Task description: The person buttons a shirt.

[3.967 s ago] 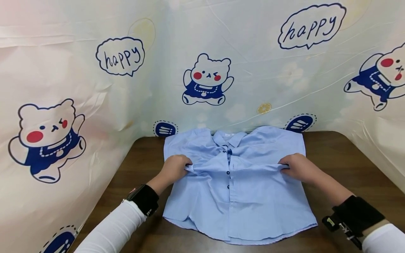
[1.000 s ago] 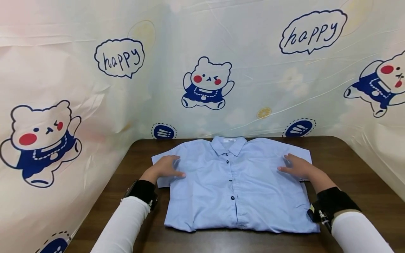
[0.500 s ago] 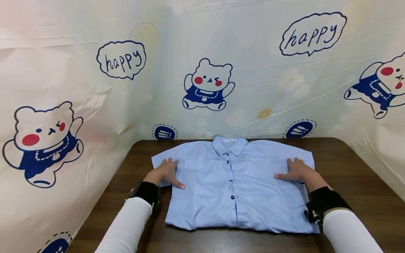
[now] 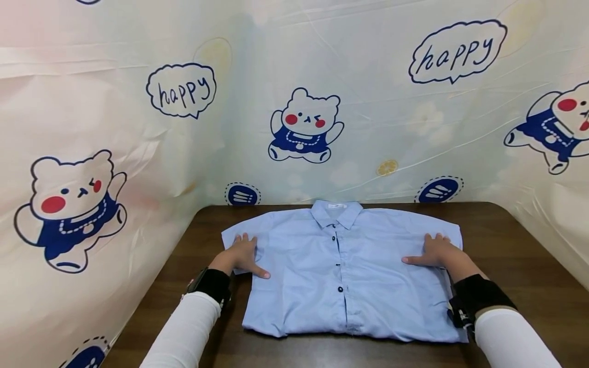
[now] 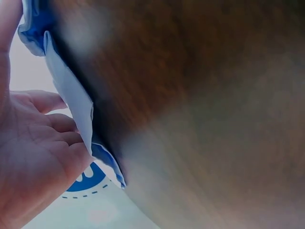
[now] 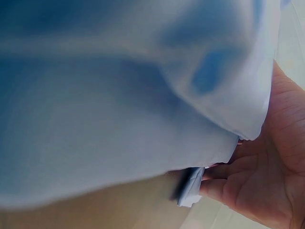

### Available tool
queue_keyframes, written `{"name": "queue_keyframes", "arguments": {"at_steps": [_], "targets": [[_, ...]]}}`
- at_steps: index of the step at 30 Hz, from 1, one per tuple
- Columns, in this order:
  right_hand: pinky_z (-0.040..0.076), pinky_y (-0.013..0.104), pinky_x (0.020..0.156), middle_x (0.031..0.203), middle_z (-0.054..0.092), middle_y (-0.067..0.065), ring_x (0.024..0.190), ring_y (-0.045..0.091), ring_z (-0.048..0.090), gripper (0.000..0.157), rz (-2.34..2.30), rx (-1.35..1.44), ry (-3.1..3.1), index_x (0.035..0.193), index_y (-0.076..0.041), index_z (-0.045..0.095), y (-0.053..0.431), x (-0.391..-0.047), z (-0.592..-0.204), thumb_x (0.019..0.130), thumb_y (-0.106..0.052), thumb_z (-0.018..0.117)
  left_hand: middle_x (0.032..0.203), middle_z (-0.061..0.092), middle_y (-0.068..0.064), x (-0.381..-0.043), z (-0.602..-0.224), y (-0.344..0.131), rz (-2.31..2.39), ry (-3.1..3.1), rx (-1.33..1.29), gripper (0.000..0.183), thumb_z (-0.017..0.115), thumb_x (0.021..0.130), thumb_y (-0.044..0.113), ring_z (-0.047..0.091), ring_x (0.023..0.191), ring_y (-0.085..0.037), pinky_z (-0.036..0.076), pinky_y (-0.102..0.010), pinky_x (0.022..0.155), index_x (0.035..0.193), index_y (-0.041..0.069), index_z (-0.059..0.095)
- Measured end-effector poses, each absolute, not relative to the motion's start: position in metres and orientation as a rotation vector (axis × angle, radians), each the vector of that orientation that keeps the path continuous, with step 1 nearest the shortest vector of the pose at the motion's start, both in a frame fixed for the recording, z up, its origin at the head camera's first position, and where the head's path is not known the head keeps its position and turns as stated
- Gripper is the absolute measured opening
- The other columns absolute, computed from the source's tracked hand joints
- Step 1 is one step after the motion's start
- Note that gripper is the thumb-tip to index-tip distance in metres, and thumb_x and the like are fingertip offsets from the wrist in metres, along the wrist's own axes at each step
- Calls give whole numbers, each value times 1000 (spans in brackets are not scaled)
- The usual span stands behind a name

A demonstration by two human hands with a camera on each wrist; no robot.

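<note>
A light blue short-sleeved button shirt [image 4: 308, 276] lies front up on the table in the head view, its collar [image 4: 337, 213] towards the back edge. Dark buttons run down its middle, and its front edge is nearly straight. My left hand [image 4: 243, 254] rests with spread fingers on the shirt beside the left sleeve; the left wrist view shows its palm [image 5: 43, 152] next to the sleeve's edge [image 5: 74, 98]. Near the right sleeve, my right hand [image 4: 434, 251] touches the cloth, thumb pointing inwards. Its palm [image 6: 257, 186] faces the cloth's edge in the right wrist view.
The dark wooden table [image 4: 294, 355] ends at a printed curtain [image 4: 368, 102] behind, which also hangs along both sides. Black bands [image 4: 212, 287] circle both wrists.
Four seconds ago both hands pinched the shirt's front and a curved hem showed; now the front edge is straighter and the sleeves spread out. The hands have since settled on the cloth, fingers spread.
</note>
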State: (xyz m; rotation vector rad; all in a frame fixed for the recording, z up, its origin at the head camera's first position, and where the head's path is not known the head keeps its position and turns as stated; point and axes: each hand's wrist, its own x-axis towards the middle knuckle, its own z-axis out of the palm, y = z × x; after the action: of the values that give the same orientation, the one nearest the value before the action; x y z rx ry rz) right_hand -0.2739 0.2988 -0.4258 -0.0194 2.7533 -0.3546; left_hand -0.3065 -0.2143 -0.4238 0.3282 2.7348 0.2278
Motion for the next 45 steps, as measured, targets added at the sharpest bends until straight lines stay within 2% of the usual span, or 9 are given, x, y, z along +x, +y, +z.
{"name": "queue_keyframes", "arguments": {"at_steps": [10, 15, 18, 23, 28, 31, 38, 41, 45], "targets": [[27, 72, 98, 131, 25, 54, 123, 68, 22, 123, -316, -53, 2765, 132, 29, 25, 299, -272, -421, 77, -74, 62, 153, 14, -37, -306, -421, -212, 216, 2716, 328, 128, 81, 63, 67, 9, 141, -53, 21, -62, 110, 150, -7, 24], [39, 63, 95, 121, 46, 44, 112, 54, 46, 110, -261, -106, 2713, 125, 25, 41, 294, -278, -406, 78, -72, 63, 141, 43, -26, -317, -398, -213, 185, 2662, 332, 106, 80, 70, 60, 40, 131, -39, 35, -52, 106, 142, -6, 41], [43, 59, 93, 117, 54, 39, 106, 47, 54, 99, -253, -144, 2730, 123, 22, 47, 288, -286, -392, 80, -64, 67, 133, 53, -19, -330, -377, -206, 248, 2674, 366, 86, 81, 75, 49, 50, 122, -32, 41, -46, 102, 136, -4, 51], [44, 57, 94, 119, 56, 35, 110, 46, 55, 78, -302, -237, 2791, 125, 18, 50, 260, -307, -374, 83, -43, 75, 134, 55, -18, -349, -349, -174, 344, 2692, 456, 67, 80, 81, 35, 52, 122, -32, 43, -46, 100, 133, -1, 56], [48, 51, 88, 109, 63, 23, 101, 37, 60, 43, -329, -421, 2810, 118, 10, 61, 221, -331, -366, 88, -19, 72, 120, 64, -11, -356, -344, -127, 398, 2689, 509, 45, 76, 86, 24, 59, 110, -27, 48, -41, 93, 124, 3, 64], [49, 47, 88, 104, 65, 17, 98, 32, 61, 30, -353, -498, 2834, 114, 6, 66, 195, -343, -365, 90, -11, 68, 107, 69, -6, -362, -347, -98, 461, 2677, 528, 29, 72, 89, 18, 63, 99, -22, 51, -36, 87, 115, 5, 71], [50, 41, 84, 103, 68, 14, 93, 28, 62, 22, -476, -542, 2836, 110, 2, 71, 137, -369, -380, 89, -1, 64, 95, 70, -5, -372, -363, -37, 590, 2685, 617, 20, 63, 93, 9, 60, 81, -15, 50, -26, 72, 108, 2, 74], [50, 41, 82, 106, 69, 14, 91, 27, 61, 28, -484, -583, 2846, 111, 0, 71, 127, -389, -401, 86, 4, 61, 83, 64, -6, -375, -375, -20, 525, 2763, 648, 16, 59, 93, 5, 52, 72, -17, 43, -25, 65, 89, 0, 74], [49, 35, 81, 106, 70, 9, 92, 22, 62, 36, -526, -720, 2881, 109, -4, 73, 136, -433, -455, 78, 7, 58, 76, 53, -7, -377, -390, -11, 403, 2829, 601, 26, 54, 94, 2, 43, 69, -18, 36, -26, 65, 69, 6, 56]]}}
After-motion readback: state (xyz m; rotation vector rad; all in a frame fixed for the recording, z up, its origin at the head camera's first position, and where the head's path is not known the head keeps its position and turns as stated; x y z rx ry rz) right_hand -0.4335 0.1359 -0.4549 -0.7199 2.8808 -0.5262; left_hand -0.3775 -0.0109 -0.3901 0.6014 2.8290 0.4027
